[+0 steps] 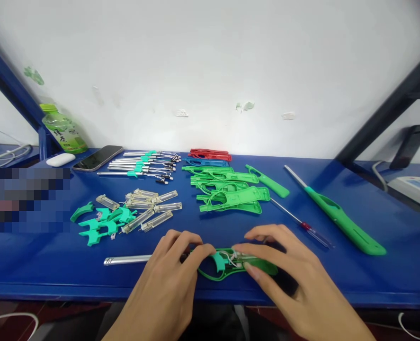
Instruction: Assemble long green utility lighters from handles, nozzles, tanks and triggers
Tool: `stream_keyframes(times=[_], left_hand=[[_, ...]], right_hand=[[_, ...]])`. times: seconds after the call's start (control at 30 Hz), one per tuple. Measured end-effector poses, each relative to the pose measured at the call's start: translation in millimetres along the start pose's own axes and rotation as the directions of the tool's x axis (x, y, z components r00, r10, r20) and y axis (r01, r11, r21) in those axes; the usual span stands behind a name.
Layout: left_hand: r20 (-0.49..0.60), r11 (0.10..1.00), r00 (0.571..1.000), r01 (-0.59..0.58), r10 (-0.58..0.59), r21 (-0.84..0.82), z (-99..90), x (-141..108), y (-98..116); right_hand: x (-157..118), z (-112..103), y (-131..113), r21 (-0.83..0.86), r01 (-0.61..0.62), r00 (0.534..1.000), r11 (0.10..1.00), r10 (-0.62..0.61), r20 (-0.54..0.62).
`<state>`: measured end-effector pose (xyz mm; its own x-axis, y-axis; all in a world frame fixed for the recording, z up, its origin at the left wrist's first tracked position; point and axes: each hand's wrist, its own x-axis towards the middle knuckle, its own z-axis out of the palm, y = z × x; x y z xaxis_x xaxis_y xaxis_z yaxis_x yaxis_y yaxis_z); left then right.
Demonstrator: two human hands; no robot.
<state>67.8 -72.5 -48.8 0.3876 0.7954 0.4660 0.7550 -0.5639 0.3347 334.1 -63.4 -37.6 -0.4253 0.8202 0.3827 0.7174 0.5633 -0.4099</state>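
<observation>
Evidently, in the head view, an open green plastic half-shell [265, 266] sits at lower centre of the frame, its long axis nearly level; its slim silver metal tube [128, 260] points left, its broad butt right. The left hand [174, 267] grips the front; the right hand [304, 270] pinches across the rear with thumb and forefinger, how firmly I cannot tell. Best, I judge, to steady the front, press lightly, and keep the thin white wires [232, 258] inside the rim.
</observation>
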Motion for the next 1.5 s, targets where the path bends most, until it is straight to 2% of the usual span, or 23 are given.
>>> stream_keyframes(times=[0.2, 0.5, 0.63, 0.83, 1.1, 1.23, 1.33, 1.5], left_hand=[[0.015, 0.999, 1.000, 0.026, -0.025, -0.034, 3.5, -4.1, -0.9], [0.035, 0.998, 0.999, 0.025, -0.023, -0.057, 1.7, -2.7, -0.6], [0.050, 1.000, 0.999, 0.013, -0.012, -0.017, 3.8, -3.8, -2.1], [0.057, 0.996, 0.998, -0.038, 0.034, 0.079, 6.4, -3.6, -3.6], [0.066, 0.984, 0.995, -0.079, 0.069, 0.158, 0.7, 4.3, -0.1], [0.082, 0.984, 0.993, -0.094, 0.082, 0.152, 1.4, 4.4, 0.4], [0.054, 0.988, 0.996, -0.072, 0.065, 0.140, 5.4, 1.8, -1.5], [0.049, 0.991, 0.998, -0.045, 0.039, 0.127, 7.5, -2.3, -1.4]], right_hand=[[4.4, -1.4, -2.3, 0.046, 0.063, 0.998, 0.997, -0.064, 0.001], [3.8, -0.6, -0.1, 0.045, 0.087, 0.996, 0.995, -0.087, -0.004], [5.1, -0.5, -0.4, 0.044, 0.121, 0.992, 0.992, -0.120, -0.027], [3.9, -2.4, -1.4, 0.055, 0.120, 0.993, 0.991, -0.120, 0.000], [3.7, -3.4, -4.3, 0.036, 0.109, 0.994, 0.993, -0.109, -0.016], [0.7, 0.2, -2.3, 0.025, 0.066, 0.993, 0.998, -0.063, -0.096], [2.0, 3.9, 0.0, 0.013, 0.018, 0.983, 1.000, -0.015, -0.180], [5.7, 7.5, 4.4, 0.011, -0.086, 0.945, 0.996, 0.085, -0.316]])
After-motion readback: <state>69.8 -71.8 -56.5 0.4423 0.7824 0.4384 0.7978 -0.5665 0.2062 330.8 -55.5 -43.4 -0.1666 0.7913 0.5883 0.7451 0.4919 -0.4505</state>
